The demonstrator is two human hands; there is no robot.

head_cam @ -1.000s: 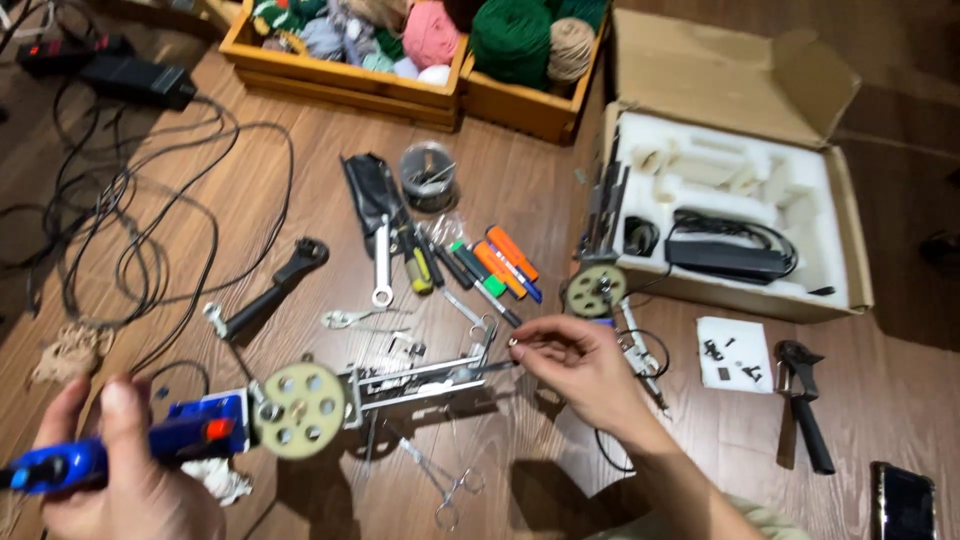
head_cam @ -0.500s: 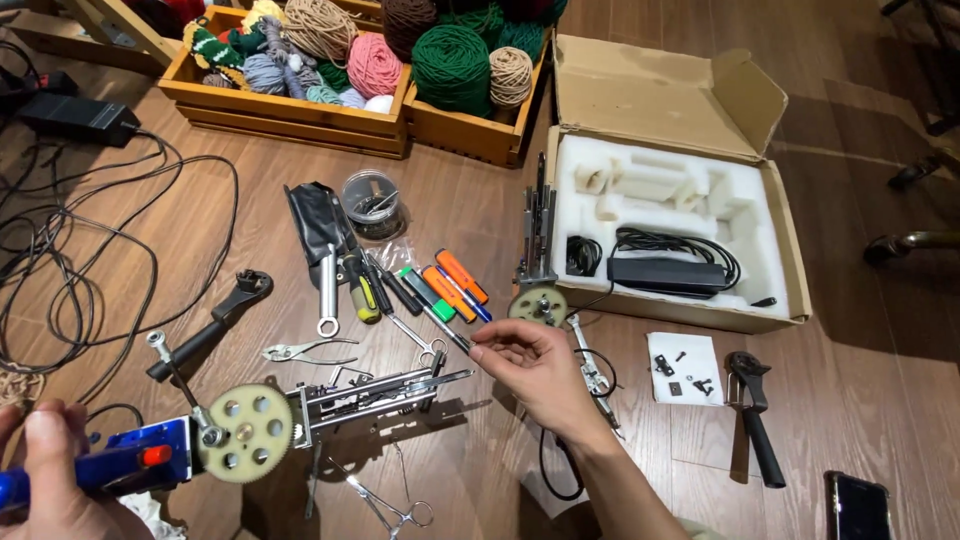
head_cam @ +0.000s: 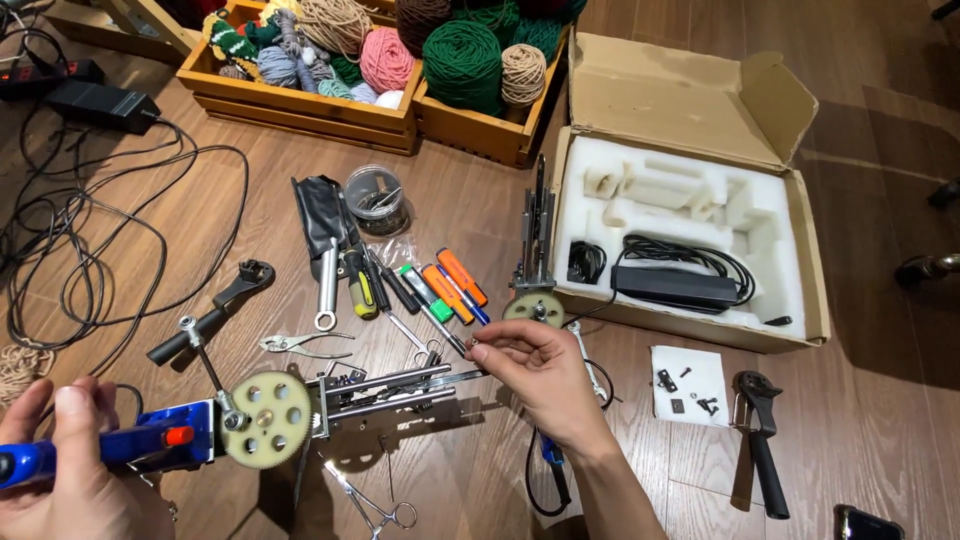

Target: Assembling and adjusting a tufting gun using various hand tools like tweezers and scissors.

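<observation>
- Since a second ago the view has drifted, so the yarn crates and the cardboard box sit lower in it; the right hand (head_cam: 535,375) has stayed at the front tip of the tufting gun (head_cam: 270,425), and the left hand (head_cam: 70,465) has kept its hold on the blue handle.
- The left hand is closed around that handle, thumb up on top.
- The right hand is pinched shut, thumb and forefinger on a small dark part right at the end of the gun's metal rails (head_cam: 400,385); I can't tell what the part is.
- The gun lies just above the wooden floor, its long axis running left to right, handle left, needle end right, with the pale gear (head_cam: 265,432) between the hands.
- The needle end lies straight left of the right fingertips, touching them; the right hand is the nearer one.
- Beyond it lie markers (head_cam: 450,290), a screwdriver (head_cam: 360,285) and a wrench (head_cam: 327,285); scissors (head_cam: 375,505) lie nearer me.
</observation>
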